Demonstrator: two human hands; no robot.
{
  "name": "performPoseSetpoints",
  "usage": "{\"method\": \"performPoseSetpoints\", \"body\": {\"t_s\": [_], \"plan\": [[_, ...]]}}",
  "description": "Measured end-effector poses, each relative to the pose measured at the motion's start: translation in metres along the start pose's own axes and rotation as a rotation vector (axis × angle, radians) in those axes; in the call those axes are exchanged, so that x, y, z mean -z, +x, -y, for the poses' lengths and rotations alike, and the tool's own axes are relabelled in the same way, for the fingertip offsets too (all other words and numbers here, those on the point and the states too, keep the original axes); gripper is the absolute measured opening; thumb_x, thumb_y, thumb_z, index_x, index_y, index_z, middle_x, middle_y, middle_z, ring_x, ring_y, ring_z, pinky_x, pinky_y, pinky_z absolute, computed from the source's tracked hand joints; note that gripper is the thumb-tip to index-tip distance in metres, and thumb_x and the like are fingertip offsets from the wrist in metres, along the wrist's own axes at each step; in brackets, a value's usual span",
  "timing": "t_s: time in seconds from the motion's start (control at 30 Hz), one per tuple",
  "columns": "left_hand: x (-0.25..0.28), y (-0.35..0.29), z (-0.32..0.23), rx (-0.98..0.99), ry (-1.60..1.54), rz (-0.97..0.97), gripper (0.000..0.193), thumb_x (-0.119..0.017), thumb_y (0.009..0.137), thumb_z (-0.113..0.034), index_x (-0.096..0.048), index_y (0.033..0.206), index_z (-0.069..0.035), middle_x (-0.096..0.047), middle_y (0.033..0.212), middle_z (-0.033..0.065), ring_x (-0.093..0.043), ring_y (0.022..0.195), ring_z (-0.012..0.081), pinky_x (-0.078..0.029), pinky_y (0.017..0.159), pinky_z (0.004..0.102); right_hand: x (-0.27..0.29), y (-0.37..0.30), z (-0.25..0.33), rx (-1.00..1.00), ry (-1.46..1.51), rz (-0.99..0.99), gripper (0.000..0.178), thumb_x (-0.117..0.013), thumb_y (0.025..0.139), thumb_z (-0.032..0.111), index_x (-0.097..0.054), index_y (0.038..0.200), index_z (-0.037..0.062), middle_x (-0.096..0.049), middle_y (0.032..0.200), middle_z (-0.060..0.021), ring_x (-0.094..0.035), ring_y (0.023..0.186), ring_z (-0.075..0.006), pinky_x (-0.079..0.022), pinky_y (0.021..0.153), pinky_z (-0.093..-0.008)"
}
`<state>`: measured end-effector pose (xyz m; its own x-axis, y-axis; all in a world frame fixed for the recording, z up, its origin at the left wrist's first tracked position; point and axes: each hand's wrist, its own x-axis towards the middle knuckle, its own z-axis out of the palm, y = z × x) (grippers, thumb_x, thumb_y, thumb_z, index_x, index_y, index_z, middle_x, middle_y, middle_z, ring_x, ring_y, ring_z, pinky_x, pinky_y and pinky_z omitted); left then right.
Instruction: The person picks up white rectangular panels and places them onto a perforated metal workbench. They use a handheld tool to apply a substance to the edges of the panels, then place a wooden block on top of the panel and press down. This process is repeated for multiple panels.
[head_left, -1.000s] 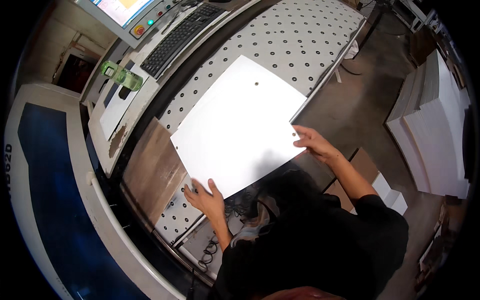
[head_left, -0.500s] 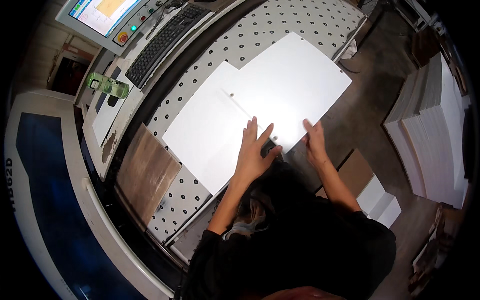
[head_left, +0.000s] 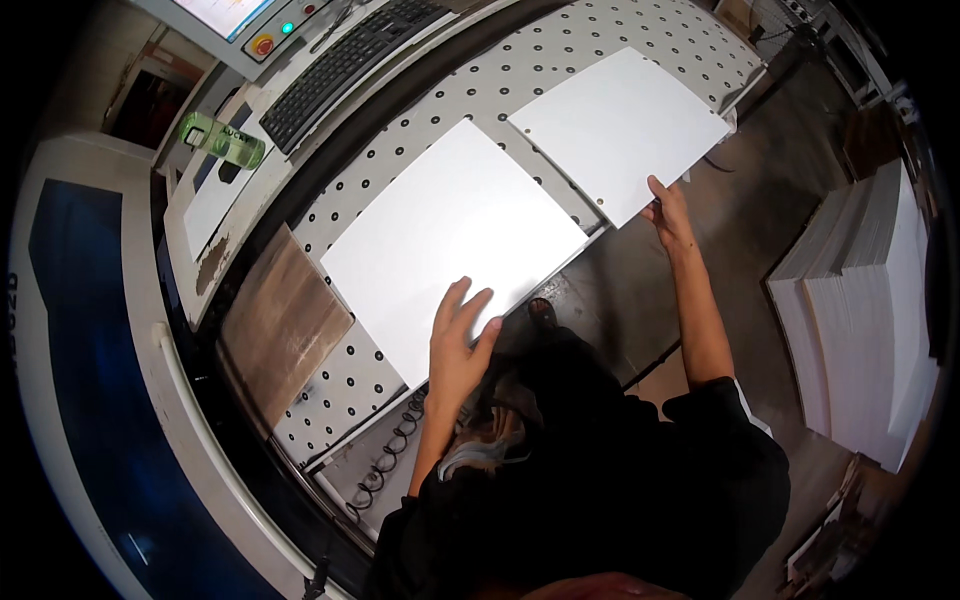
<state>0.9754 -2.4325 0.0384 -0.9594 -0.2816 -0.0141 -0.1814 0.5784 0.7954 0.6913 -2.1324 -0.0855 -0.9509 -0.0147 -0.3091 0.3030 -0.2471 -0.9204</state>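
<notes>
Right hand grips dotted white sheet, already apart from plain sheet, unreleased; left hand empty, spread.

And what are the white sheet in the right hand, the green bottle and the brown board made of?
White sheet: probably stiff card or thin plastic; it looks smooth and flat, even with the right hand gripping just one edge.
Green bottle: glossy plastic or glass; it's see-through with bright shines.
Brown board: likely wood, fairly dull, with streaky, scuffed brown patches.
</notes>
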Motion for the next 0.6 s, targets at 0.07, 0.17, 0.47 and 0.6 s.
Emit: {"method": "performPoseSetpoints", "body": {"t_s": [0.07,0.17,0.47,0.6], "plan": [[0.009,-0.006,0.002,0.054,-0.036,-0.059,0.037,-0.072,0.095,-0.026,-0.070,0.128,-0.008,-0.052,0.148,0.0199,-0.045,0.142,0.0371,-0.038,0.115,0.0451,0.005,0.016,0.001,0.004,-0.115,0.039,0.038,-0.064,0.100,0.039,-0.065,0.111,0.0028,-0.071,0.091,-0.0081,-0.069,0.073,-0.0123,-0.052,0.048,-0.0254],[0.027,-0.015,0.007,0.082,0.067,-0.150,0.037,-0.072,0.095,-0.027,-0.070,0.128,-0.009,-0.051,0.149,0.0180,-0.043,0.143,0.0361,-0.038,0.116,0.0457,0.025,0.022,0.038,-0.241,-0.810,0.050,0.050,-0.059,0.100,0.053,-0.069,0.092,0.0040,-0.068,0.072,-0.0099,-0.068,0.068,-0.0146,-0.046,0.046,-0.0301],[0.134,-0.058,0.196,0.293,0.424,-0.660,0.050,-0.070,0.095,-0.033,-0.062,0.137,-0.008,-0.042,0.153,0.0262,-0.036,0.143,0.0453,-0.031,0.117,0.0539,-0.080,-0.078,0.074,0.424,-1.216,0.074,0.046,-0.060,0.099,0.047,-0.069,0.103,0.0018,-0.072,0.085,-0.0127,-0.069,0.080,-0.0247,-0.052,0.073,-0.0384],[0.188,-0.057,0.306,0.561,0.642,-0.669,0.070,-0.056,0.097,-0.055,-0.047,0.151,-0.011,-0.030,0.159,0.0324,-0.023,0.149,0.0505,-0.019,0.121,0.0563,-0.135,-0.105,0.046,0.446,-1.068,0.290,0.044,-0.064,0.099,0.035,-0.063,0.129,0.0027,-0.067,0.122,-0.0177,-0.065,0.112,-0.0318,-0.052,0.093,-0.0419]]}}
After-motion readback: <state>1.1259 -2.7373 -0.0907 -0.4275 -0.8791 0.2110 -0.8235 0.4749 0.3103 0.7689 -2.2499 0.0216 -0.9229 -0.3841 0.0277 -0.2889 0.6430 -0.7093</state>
